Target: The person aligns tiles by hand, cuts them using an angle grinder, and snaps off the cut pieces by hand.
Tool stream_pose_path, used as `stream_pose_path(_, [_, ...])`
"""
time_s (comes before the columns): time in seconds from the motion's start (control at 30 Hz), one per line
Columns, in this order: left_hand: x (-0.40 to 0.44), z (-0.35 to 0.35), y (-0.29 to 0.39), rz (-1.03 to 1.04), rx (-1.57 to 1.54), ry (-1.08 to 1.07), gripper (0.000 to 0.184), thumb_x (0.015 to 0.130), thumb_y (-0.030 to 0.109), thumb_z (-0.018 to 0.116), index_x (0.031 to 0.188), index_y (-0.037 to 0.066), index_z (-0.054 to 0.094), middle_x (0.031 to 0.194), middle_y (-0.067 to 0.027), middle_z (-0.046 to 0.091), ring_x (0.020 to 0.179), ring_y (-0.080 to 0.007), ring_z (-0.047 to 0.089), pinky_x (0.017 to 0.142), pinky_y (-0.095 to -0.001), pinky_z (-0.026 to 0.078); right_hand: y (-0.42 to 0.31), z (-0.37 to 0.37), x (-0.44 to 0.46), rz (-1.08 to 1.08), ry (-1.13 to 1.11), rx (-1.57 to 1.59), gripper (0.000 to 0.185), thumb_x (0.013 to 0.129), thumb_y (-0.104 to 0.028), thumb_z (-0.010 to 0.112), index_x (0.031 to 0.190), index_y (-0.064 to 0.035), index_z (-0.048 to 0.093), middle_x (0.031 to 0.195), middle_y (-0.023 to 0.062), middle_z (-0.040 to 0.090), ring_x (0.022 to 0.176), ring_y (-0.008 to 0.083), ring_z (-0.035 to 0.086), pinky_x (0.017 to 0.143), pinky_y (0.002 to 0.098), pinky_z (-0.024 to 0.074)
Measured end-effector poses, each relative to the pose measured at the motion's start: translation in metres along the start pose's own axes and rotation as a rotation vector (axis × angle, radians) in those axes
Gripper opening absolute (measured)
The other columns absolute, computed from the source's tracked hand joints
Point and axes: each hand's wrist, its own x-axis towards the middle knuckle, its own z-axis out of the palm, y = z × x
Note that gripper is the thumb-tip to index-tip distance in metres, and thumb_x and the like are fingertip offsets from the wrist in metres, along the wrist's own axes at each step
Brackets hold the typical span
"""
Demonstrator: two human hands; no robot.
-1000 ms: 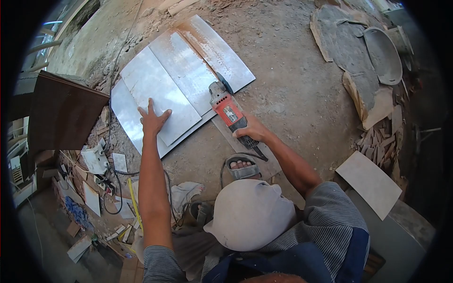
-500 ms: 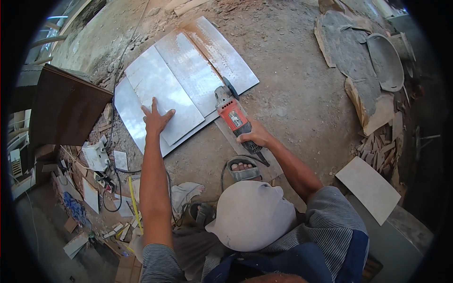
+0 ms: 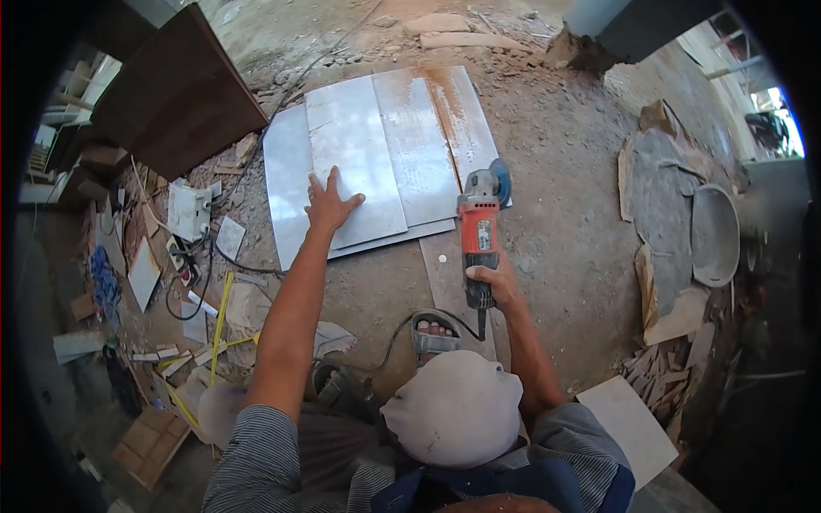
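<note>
Angle grinder is in your R hand, fingers wrapped round its body, disc nr edge of tiles; your L hand has fingers spread wide atop 'em.

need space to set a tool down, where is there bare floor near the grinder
Roomiest is the gritty floor between the angle grinder and the grey-caked sheet. A smaller patch lies between the tiles and the sandal. Crowded: the left side, with its white box, tile scraps and yellow strip.
</note>
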Motion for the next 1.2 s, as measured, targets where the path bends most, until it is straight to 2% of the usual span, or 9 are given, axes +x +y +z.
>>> stream_pose_path(0.07, [-0.008, 0.005, -0.004, 0.024, -0.063, 0.043, 0.093, 0.074, 0.051, 0.071, 0.148, 0.022, 0.023, 0.152, -0.0270, 0.010, 0.136, -0.0444, 0.026, 0.109, -0.0525, 0.027, -0.016, -0.001, 0.002, -0.035, 0.040, 0.055, 0.056, 0.062, -0.017, 0.071, 0.112, -0.0024, 0.051, 0.087, 0.0058, 0.057, 0.072, 0.0148, 0.059, 0.064, 0.0284, 0.0493])
stream_pose_path(0.2, [-0.020, 0.028, -0.018, 0.063, -0.359, 0.135, 0.091, 0.075, 0.042, 0.073, 0.148, 0.018, 0.024, 0.150, -0.0282, 0.016, 0.134, -0.0465, 0.029, 0.109, -0.0497, 0.029, -0.046, 0.001, 0.007, -0.114, 0.011, 0.116, 0.051, 0.066, -0.020, 0.067, 0.109, -0.0002, 0.047, 0.077, 0.0102, 0.057, 0.058, 0.0208, 0.063, 0.052, 0.0320, 0.0543])
stream_pose_path(0.27, [-0.031, 0.030, -0.021, 0.092, -0.354, 0.238, 0.091, 0.073, 0.031, 0.076, 0.146, 0.007, 0.026, 0.142, -0.0298, 0.032, 0.130, -0.0410, 0.038, 0.105, -0.0425, 0.036, -0.053, 0.002, 0.009, -0.119, 0.006, 0.106, 0.051, 0.066, -0.019, 0.066, 0.109, -0.0003, 0.047, 0.077, 0.0103, 0.057, 0.058, 0.0206, 0.062, 0.052, 0.0317, 0.0542])
stream_pose_path(0.4, [-0.025, 0.018, -0.025, -0.018, -0.531, 0.229, 0.088, 0.074, 0.026, 0.075, 0.143, 0.001, 0.028, 0.137, -0.0276, 0.042, 0.122, -0.0362, 0.048, 0.101, -0.0397, 0.040, -0.063, 0.009, 0.005, -0.096, 0.014, 0.175, 0.048, 0.066, -0.019, 0.068, 0.105, 0.0004, 0.049, 0.076, 0.0100, 0.058, 0.057, 0.0201, 0.063, 0.051, 0.0316, 0.0544])
stream_pose_path(0.47, [-0.012, 0.012, -0.028, -0.245, -0.818, 0.209, 0.073, 0.077, 0.026, 0.073, 0.135, -0.004, 0.040, 0.126, -0.0245, 0.054, 0.112, -0.0322, 0.056, 0.095, -0.0379, 0.045, -0.058, 0.009, 0.002, -0.106, -0.012, 0.171, 0.048, 0.066, -0.020, 0.068, 0.105, 0.0007, 0.048, 0.076, 0.0104, 0.058, 0.057, 0.0202, 0.063, 0.052, 0.0319, 0.0546])
stream_pose_path(0.6, [0.014, 0.017, -0.038, -0.327, -0.902, 0.110, 0.048, 0.080, 0.029, 0.069, 0.111, -0.007, 0.061, 0.104, -0.0224, 0.065, 0.098, -0.0297, 0.063, 0.084, -0.0379, 0.048, -0.051, 0.005, -0.008, -0.129, 0.016, 0.149, 0.051, 0.066, -0.021, 0.067, 0.107, 0.0016, 0.048, 0.077, 0.0116, 0.058, 0.058, 0.0212, 0.063, 0.052, 0.0326, 0.0550])
stream_pose_path(0.73, [0.000, 0.008, -0.017, -0.333, -0.795, 0.217, 0.044, 0.082, 0.027, 0.067, 0.107, -0.007, 0.061, 0.100, -0.0213, 0.066, 0.094, -0.0283, 0.063, 0.083, -0.0378, 0.048, -0.042, -0.003, -0.016, -0.093, 0.060, 0.179, 0.051, 0.066, -0.022, 0.067, 0.107, 0.0022, 0.048, 0.077, 0.0120, 0.059, 0.058, 0.0221, 0.064, 0.052, 0.0327, 0.0549])
stream_pose_path(0.83, [0.012, 0.014, -0.013, -0.434, -0.882, 0.164, 0.043, 0.084, 0.025, 0.062, 0.112, -0.008, 0.057, 0.112, -0.0265, 0.061, 0.108, -0.0342, 0.059, 0.090, -0.0401, 0.046, -0.038, -0.011, -0.017, -0.044, 0.097, 0.208, 0.051, 0.067, -0.022, 0.066, 0.107, 0.0022, 0.048, 0.077, 0.0121, 0.059, 0.059, 0.0225, 0.064, 0.052, 0.0327, 0.0547])
stream_pose_path(1.2, [0.007, 0.029, -0.055, -0.430, -1.046, 0.367, 0.036, 0.091, 0.026, 0.051, 0.110, -0.002, 0.063, 0.102, -0.0196, 0.066, 0.095, -0.0308, 0.062, 0.085, -0.0376, 0.046, -0.033, -0.024, -0.022, -0.040, 0.111, 0.203, 0.049, 0.067, -0.021, 0.066, 0.106, 0.0009, 0.047, 0.075, 0.0105, 0.057, 0.058, 0.0213, 0.063, 0.051, 0.0314, 0.0541])
